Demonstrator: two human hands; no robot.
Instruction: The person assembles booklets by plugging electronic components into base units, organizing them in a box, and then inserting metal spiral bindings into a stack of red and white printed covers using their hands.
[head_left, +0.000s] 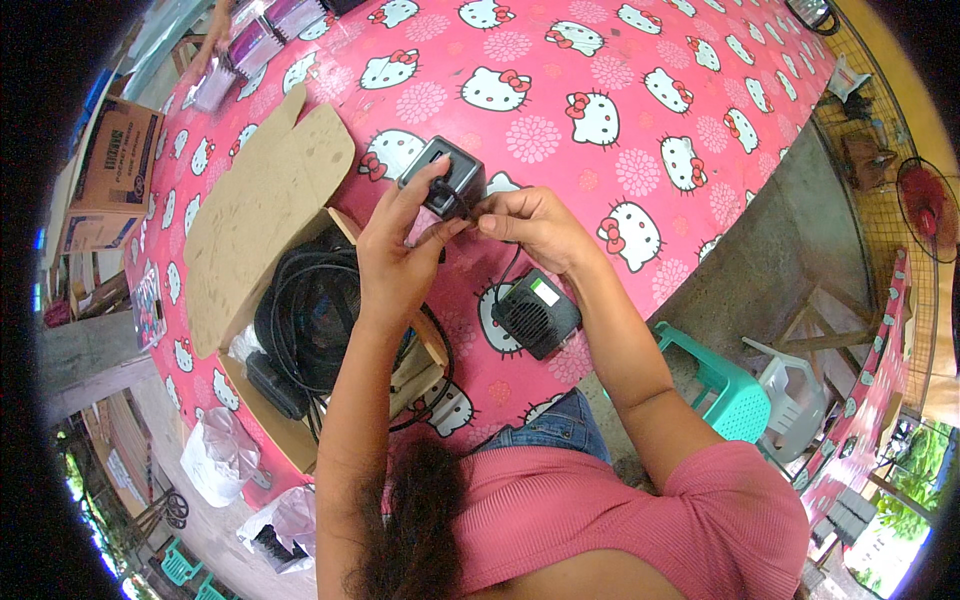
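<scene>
A small black box-shaped device [462, 174] is held up over the table in my left hand [397, 250], thumb and fingers around its sides. Close against its right side, my right hand [540, 228] is closed in a pinch on a thin black cable [511, 264]. That cable runs down to a second black box [538, 318], which has a round slotted grille like a speaker and a white and green label. It rests on the pink tablecloth [600, 170] just below my right hand. My fingers hide where the cable meets the held device.
An open cardboard box [300, 450] left of my left forearm holds coiled black cables [310, 310] and black parts. Its brown flap [265, 190] lies spread on the table. White plastic bags [220, 455] are at the lower left. A green stool [725, 390] stands right of the table.
</scene>
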